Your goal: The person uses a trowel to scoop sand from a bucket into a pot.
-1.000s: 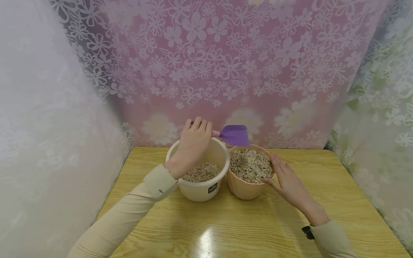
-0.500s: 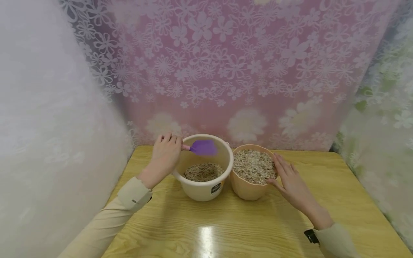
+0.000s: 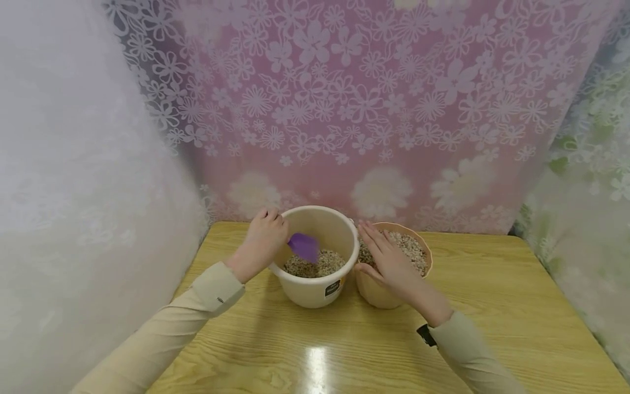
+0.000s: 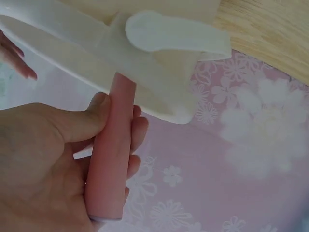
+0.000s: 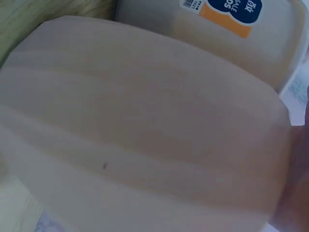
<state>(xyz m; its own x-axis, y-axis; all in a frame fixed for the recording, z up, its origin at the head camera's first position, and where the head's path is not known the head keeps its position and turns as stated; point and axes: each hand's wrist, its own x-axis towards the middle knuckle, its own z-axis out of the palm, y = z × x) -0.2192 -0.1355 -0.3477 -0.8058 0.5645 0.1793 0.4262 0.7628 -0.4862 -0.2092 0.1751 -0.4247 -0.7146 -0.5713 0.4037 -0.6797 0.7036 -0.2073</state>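
Observation:
My left hand grips the pink handle of a toy shovel, thumb on one side and fingers curled behind it. The shovel's purple blade tilts down inside the cream bucket, close over a low layer of speckled, gravel-like granules. Right of the bucket stands a peach faceted pot, filled high with similar granules. My right hand lies over the pot's left part with fingers extended, fingertips near the bucket's rim. It hides part of the granules; the right wrist view shows mostly the pot's wall.
Both containers stand side by side towards the back of a wooden table. A pink flowered curtain hangs right behind them, with pale sheeting on the left. The bucket's white handle shows at its rim.
The shovel has moved from over the pot leftward and down into the bucket with my left hand. My right hand has shifted left from the pot's right rim to over its left side.

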